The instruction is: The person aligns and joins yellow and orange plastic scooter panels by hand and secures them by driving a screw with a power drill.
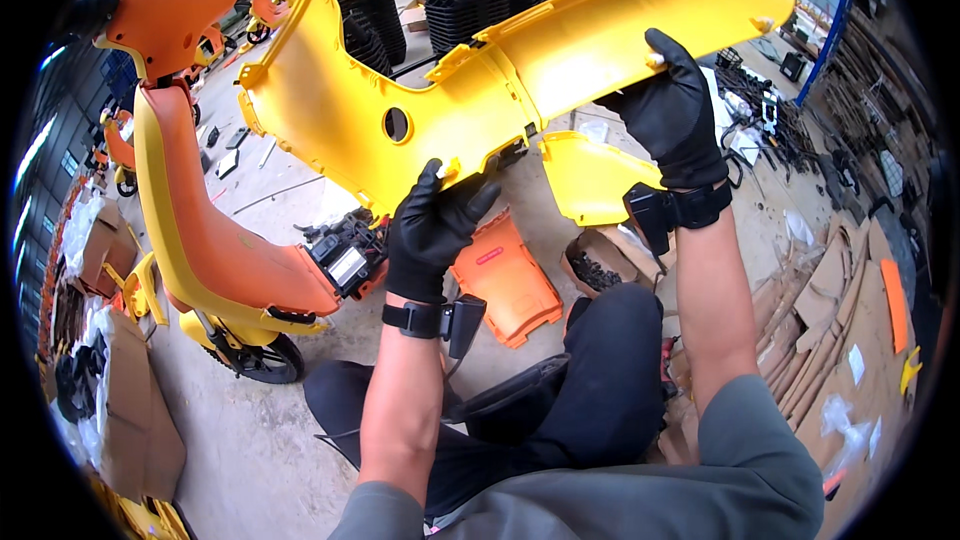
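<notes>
A long yellow plastic scooter body panel [450, 105] is held up in front of me, its hollow inner side toward me and its right end raised. It has a round hole near the left part and a seam across the middle. My left hand [432, 230], in a black glove, grips its lower edge left of the seam. Further right, my right hand [672, 115], also gloved in black, has its fingers behind the lower edge and its thumb up on the inner face. Beneath lie a smaller yellow panel [592, 180] and an orange panel [508, 275].
An orange and yellow scooter [185, 190] stands at the left, with its front wheel [262, 358] near my knee. A cardboard box of small black parts [600, 265] sits between my legs and the yellow panel. Flattened cardboard [825, 340] covers the right; stacked black crates [465, 0] stand behind.
</notes>
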Action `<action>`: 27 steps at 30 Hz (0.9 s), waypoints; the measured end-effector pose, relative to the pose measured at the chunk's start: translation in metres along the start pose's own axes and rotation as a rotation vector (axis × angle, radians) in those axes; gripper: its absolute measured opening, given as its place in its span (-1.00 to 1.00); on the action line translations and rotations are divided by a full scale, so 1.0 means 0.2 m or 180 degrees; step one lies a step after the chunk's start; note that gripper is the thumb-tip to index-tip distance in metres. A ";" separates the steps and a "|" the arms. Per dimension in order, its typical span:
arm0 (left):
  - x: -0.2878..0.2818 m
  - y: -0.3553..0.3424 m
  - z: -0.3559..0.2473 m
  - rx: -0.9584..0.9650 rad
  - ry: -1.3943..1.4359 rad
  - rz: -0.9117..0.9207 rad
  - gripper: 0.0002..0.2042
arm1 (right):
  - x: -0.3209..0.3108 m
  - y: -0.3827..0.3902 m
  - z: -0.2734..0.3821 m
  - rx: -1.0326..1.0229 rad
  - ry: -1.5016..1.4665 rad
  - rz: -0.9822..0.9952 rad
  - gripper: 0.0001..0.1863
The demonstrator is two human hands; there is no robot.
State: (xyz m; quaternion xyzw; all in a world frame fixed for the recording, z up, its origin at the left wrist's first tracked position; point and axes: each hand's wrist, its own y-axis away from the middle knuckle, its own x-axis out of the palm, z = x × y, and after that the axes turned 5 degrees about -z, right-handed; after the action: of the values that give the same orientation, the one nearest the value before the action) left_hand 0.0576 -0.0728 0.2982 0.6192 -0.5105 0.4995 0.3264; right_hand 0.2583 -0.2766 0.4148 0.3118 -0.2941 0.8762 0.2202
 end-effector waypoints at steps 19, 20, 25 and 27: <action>-0.80 0.08 0.51 -0.0343 0.0388 -0.0812 -0.64 | -0.37 0.34 -0.08 -0.1951 0.6253 0.0409 -0.52; -0.85 0.09 0.52 -0.0355 0.0871 -0.0510 -0.66 | -0.37 0.34 -0.11 -0.1957 0.6153 0.0526 -0.50; -1.04 0.14 0.63 -0.0452 0.1180 -0.0611 -0.63 | -0.39 0.35 -0.21 -0.1801 0.5902 0.0816 -0.46; -1.07 0.15 0.65 -0.0560 0.1004 -0.0974 -0.59 | -0.37 0.37 -0.22 -0.1695 0.6333 0.0994 -0.43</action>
State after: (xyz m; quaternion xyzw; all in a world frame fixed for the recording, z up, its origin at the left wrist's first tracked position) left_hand 0.0710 -0.1345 0.0535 0.5728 -0.3950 0.4884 0.5267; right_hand 0.2507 -0.3170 0.3095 -0.6517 -0.2006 0.6630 0.3091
